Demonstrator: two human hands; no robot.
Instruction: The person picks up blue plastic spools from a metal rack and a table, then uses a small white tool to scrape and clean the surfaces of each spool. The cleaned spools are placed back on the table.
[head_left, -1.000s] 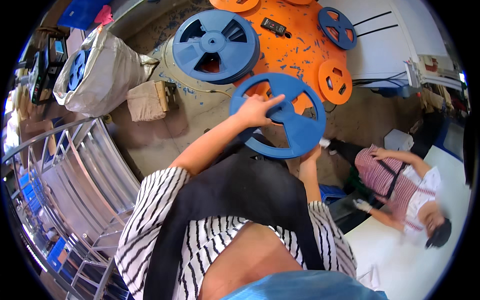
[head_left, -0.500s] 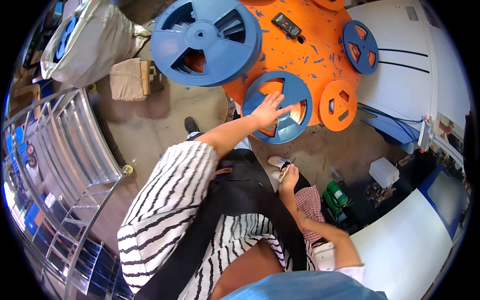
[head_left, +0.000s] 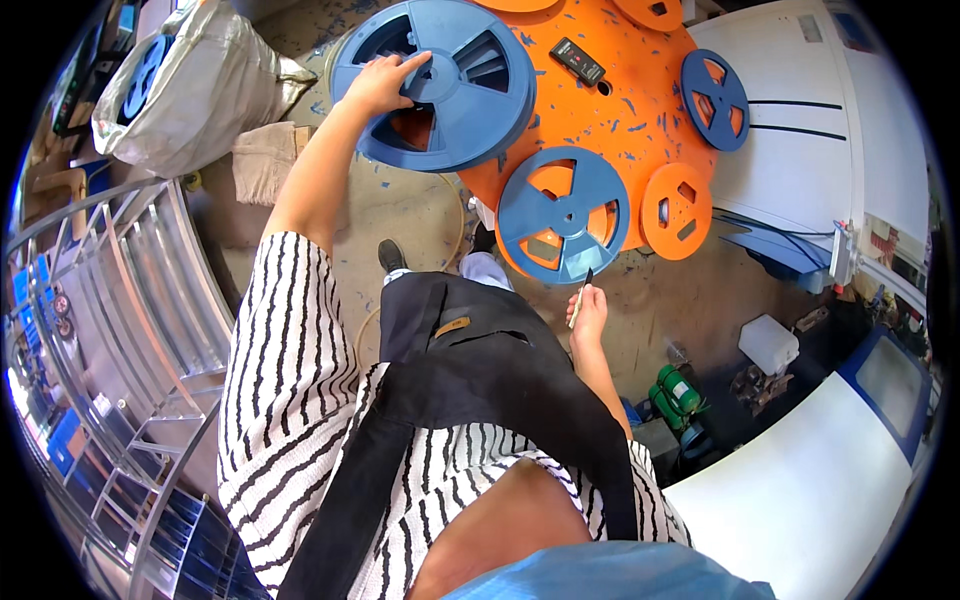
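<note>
My left hand [head_left: 380, 84] rests on the top of a thick stack of blue plastic reels [head_left: 480, 125], its fingers spread near the hub. Nothing is visibly held in it. My right hand [head_left: 591, 314] is closed on a small knife [head_left: 576, 308] with a pale handle and a dark blade, its tip pointing up. That blade is close to the lower rim of a single blue reel [head_left: 540, 210], which lies on an orange disc. Through the reel's cut-outs the orange shows. Whether the blade touches the rim I cannot tell.
Blue scraps litter the orange table [head_left: 640, 130], where a black handheld device [head_left: 577, 62] lies. Another blue reel [head_left: 715, 100] and a slotted orange disc [head_left: 676, 211] sit to the right. A white sack [head_left: 180, 95] stands far left, metal railing [head_left: 165, 290] at left, green bottles [head_left: 678, 390] lower right.
My left hand has moved from the single blue reel up and left onto the reel stack. My right hand has risen toward the single reel with the knife. A pink checked cloth has left view.
</note>
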